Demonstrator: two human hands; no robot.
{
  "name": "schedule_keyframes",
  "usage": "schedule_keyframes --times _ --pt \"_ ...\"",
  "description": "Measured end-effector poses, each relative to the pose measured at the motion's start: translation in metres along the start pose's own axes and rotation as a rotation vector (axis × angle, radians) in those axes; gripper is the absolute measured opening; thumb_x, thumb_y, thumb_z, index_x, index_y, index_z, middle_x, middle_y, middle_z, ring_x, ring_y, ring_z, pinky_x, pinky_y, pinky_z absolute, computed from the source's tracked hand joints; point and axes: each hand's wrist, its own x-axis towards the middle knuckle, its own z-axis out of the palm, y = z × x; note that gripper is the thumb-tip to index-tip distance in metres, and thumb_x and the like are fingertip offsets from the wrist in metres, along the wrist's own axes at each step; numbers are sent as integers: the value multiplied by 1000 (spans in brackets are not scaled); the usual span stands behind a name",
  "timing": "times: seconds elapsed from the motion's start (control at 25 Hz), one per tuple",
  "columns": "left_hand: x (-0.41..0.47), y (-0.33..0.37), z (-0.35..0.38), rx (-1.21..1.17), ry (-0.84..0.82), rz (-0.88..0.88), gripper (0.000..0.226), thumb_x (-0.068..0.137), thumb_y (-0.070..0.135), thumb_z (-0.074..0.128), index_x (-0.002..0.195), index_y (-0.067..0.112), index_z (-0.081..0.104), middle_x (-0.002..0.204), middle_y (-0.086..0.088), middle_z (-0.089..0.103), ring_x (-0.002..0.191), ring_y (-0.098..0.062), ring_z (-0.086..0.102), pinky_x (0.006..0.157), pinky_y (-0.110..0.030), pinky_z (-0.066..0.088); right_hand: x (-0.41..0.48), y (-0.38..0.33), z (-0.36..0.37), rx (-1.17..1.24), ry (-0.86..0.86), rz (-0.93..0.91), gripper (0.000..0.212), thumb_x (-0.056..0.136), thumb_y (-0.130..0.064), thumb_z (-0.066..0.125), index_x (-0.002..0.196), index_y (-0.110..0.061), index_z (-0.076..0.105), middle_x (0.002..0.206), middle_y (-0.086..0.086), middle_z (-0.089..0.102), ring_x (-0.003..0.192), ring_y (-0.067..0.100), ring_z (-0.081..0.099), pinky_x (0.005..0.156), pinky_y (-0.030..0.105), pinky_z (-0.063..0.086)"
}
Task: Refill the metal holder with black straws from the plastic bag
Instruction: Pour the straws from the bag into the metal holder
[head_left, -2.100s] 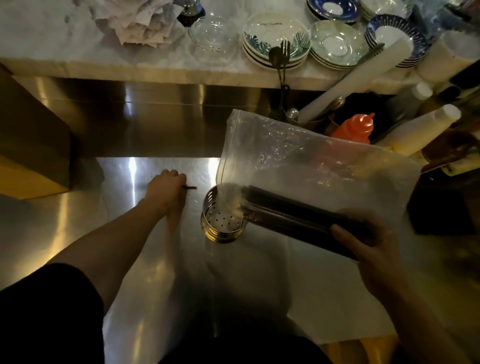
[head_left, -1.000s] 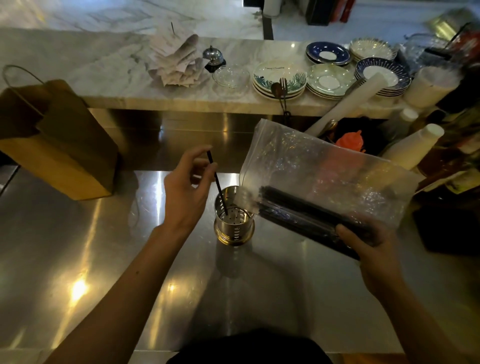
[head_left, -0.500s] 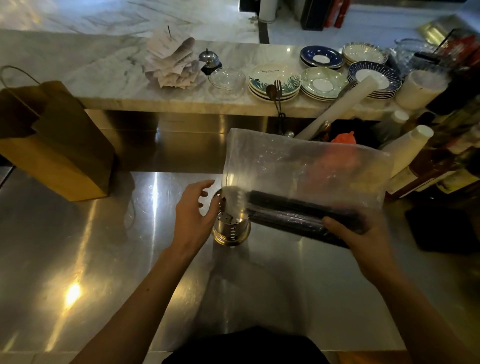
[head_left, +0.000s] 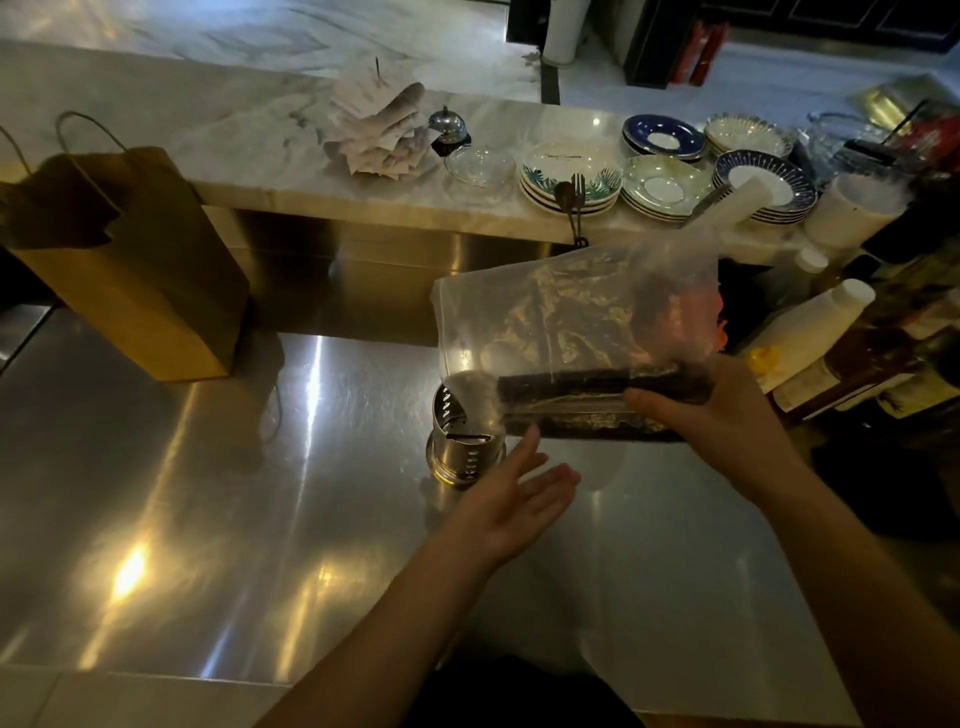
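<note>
— How far along can the refill be judged?

— Barely begun, it seems. The metal holder (head_left: 466, 439) is stood on the steel bench (head_left: 208, 519), toward the middle of it and nearer the far edge than the near one. Only one black straw (head_left: 466, 435), or what looks like one, can be made out lying across its inside; otherwise it appears nearly empty.

— And the rest of the straws?

— The bundle of black straws (head_left: 597, 387) is kept inside the plastic bag (head_left: 571, 317), laid almost level, with the bag's mouth end drooped over the holder's rim. The bag and bundle are clasped from beneath by the right hand (head_left: 727, 410), fingers wrapped round the far end of the bundle.

— Is anything held in the left hand?

— Nothing. The left hand (head_left: 511, 501) is spread flat with loose fingers, just beside the holder and under the bundle's near end, touching neither as far as can be told.

— So what is left?

— Nearly everything: the bundle must be drawn or tipped out and stood upright in the holder.
</note>
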Motion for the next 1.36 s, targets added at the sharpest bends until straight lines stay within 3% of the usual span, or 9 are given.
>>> schedule_keyframes --times 0.16,0.32,0.52,0.72,0.96,1.12,1.24,1.36 --pt "15 -5 20 -194 -74 70 59 82 27 67 131 -1 50 118 -24 66 102 -31 67 74 -37 61 5 -12 0 -120 -63 -63 21 81 -16 76 99 -23 69 88 -14 67 81 -5 64 68 8 45" --pt "19 -7 28 -264 -93 172 34 94 20 57 124 4 56 103 -18 72 96 -27 67 67 -35 62 5 -18 1 -147 -57 -87 24 81 -16 75 102 -23 67 89 -14 66 85 -4 62 71 13 45" --pt "16 -14 30 -275 -86 205 34 96 19 54 127 6 53 117 -19 67 100 -27 65 69 -34 62 -4 -16 2 -133 -25 -68 26 80 -19 77 99 -31 64 89 -19 66 83 -9 64 68 5 47" --pt "18 -16 29 -248 -81 198 34 95 18 55 127 5 53 128 -20 62 106 -28 64 77 -35 60 -7 -9 3 -131 -10 -20 18 80 -17 77 95 -22 71 90 -9 71 83 4 67 73 21 52" --pt "14 -15 31 -235 -89 192 33 95 17 56 125 4 54 127 -21 63 112 -29 63 92 -38 53 -6 -12 -2 -119 -17 -17 16 81 -16 76 93 -24 70 92 -5 71 84 7 67 74 24 52" --pt "11 -14 34 -238 -110 195 25 96 16 55 117 5 58 124 -20 64 110 -28 64 88 -36 56 -2 -18 -4 -155 -28 -35 17 81 -17 75 97 -21 71 95 -3 71 89 7 66 77 25 52" --pt "12 -14 33 -279 -123 185 31 94 17 56 122 4 57 120 -20 67 109 -28 65 82 -36 58 4 -24 -6 -217 -72 -50 21 81 -20 75 101 -18 71 96 -5 70 89 4 65 78 25 53" --pt "14 -14 33 -305 -132 191 40 93 18 57 130 4 54 106 -18 73 92 -24 73 74 -33 61 11 -35 -7 -267 -132 -89 21 81 -20 75 101 -21 68 95 -6 69 88 5 64 76 24 51"
